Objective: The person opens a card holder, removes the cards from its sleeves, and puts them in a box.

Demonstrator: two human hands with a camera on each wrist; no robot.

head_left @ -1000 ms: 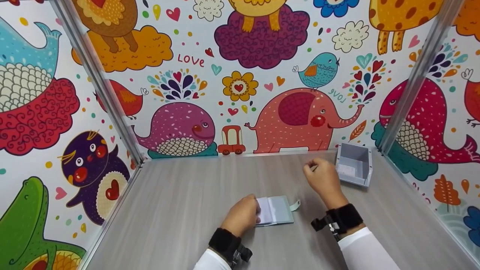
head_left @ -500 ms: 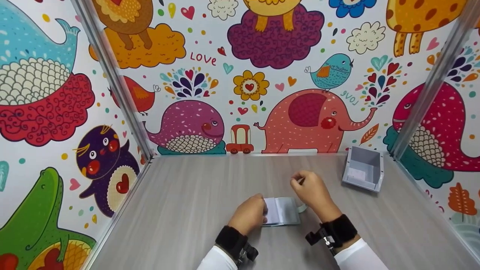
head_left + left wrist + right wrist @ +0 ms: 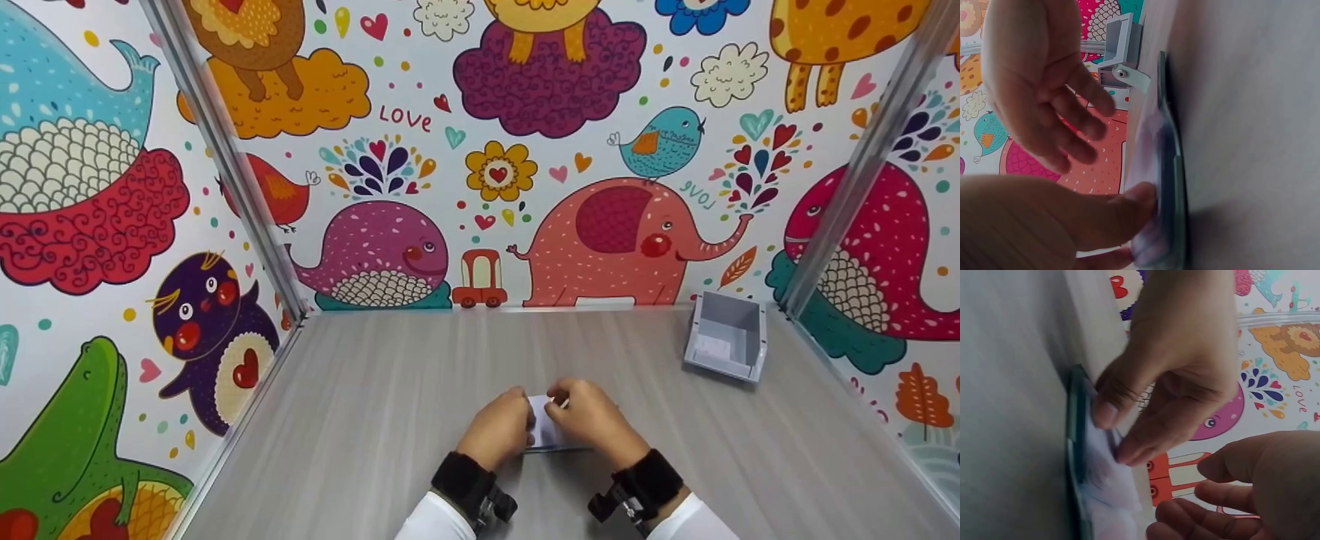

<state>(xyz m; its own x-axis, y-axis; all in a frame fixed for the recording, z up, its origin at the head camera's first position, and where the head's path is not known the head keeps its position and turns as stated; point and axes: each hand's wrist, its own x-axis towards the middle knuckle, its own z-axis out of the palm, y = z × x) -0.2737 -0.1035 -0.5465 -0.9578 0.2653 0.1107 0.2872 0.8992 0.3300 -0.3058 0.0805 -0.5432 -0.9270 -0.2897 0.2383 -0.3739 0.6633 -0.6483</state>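
A small pale green card holder (image 3: 541, 429) with clear sleeves lies open on the table. My left hand (image 3: 496, 429) holds its left part; in the right wrist view the left thumb and fingers (image 3: 1154, 391) pinch the sleeves (image 3: 1107, 478). Above the right part hovers my right hand (image 3: 596, 421), its fingers loosely bent; both wrist views show nothing between them. The snap strap (image 3: 1135, 77) sticks out from the holder's far end in the left wrist view, while the right hand hides it in the head view.
A grey plastic bin (image 3: 756, 352) stands at the back right of the table, with a pale flat piece (image 3: 712, 348) inside. Printed walls (image 3: 405, 172) with metal corner posts (image 3: 225, 150) border the tabletop (image 3: 390, 382).
My right hand has come left and down from beside the bin to over the card holder, covering its right part. The left hand keeps its hold. The head view has shifted slightly.
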